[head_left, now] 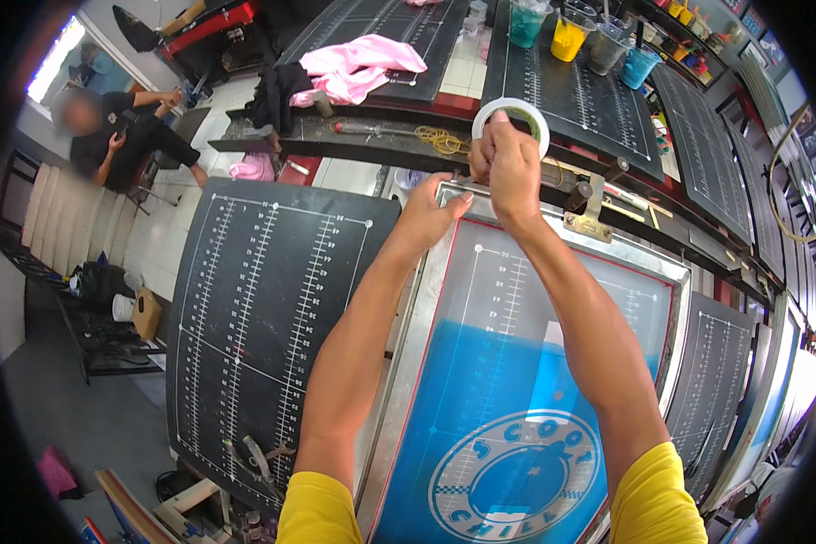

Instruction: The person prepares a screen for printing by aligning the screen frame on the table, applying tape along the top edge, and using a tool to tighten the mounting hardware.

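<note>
A silk-screen printing frame (412,354) lies before me, its metal rim around a mesh with blue coating and a round lettered design (517,476) at the near end. My left hand (429,216) grips its far left corner, thumb on top and the other fingers partly hidden beyond the edge. Just right of that corner, my right hand (512,172) is closed on a roll of tape (514,104), white-rimmed with a green inside. The roll is held above the frame's far edge. A metal clamp (589,218) sits at that same far edge.
A dark ruled board (326,263) lies to the left, with pliers-like tools (258,458) at its near end. Beyond a rail are pink cloth (358,68) and cups of coloured ink, one yellow (568,34). A seated person (118,136) is at far left.
</note>
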Motion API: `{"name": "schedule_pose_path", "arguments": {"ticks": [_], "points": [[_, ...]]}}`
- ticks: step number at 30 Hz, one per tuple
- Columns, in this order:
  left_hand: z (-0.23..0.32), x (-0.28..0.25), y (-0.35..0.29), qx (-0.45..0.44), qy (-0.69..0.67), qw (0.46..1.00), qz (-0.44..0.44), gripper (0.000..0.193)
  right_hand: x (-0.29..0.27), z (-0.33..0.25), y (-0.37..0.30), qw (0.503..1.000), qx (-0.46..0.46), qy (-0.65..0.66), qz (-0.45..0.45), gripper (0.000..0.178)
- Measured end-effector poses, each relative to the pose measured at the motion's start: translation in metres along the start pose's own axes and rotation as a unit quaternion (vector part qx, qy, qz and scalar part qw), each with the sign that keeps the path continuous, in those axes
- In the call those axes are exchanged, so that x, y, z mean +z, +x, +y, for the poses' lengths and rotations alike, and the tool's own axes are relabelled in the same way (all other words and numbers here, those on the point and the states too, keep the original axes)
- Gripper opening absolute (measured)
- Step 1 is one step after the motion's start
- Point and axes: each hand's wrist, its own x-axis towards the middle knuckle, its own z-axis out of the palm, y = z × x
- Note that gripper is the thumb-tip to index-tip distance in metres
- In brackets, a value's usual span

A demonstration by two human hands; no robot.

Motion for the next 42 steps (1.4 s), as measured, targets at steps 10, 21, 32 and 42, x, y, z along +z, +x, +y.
{"name": "schedule_pose_path", "arguments": {"ticks": [10, 21, 32, 42], "points": [[-0.019, -0.001, 0.0, 0.084, 0.069, 0.992, 0.058, 0.053, -0.026, -0.054, 0.005, 0.994, 0.025, 0.107, -0.006, 0.051], [0.0, 0.015, -0.083, 0.185, 0.375, 0.894, 0.159, 0.041, -0.172, -0.223, -0.288, 0.879, -0.115, -0.463, 0.01, 0.033], [-0.066, 0.008, -0.409, 0.137, 0.438, 0.875, 0.155, 0.04, -0.267, -0.251, -0.574, 0.723, -0.011, -0.69, 0.026, 0.015], [-0.095, 0.006, -0.541, -0.03, 0.35, 0.92, 0.172, 0.038, -0.261, -0.26, -0.617, 0.657, -0.007, -0.752, 0.048, 0.019]]}}
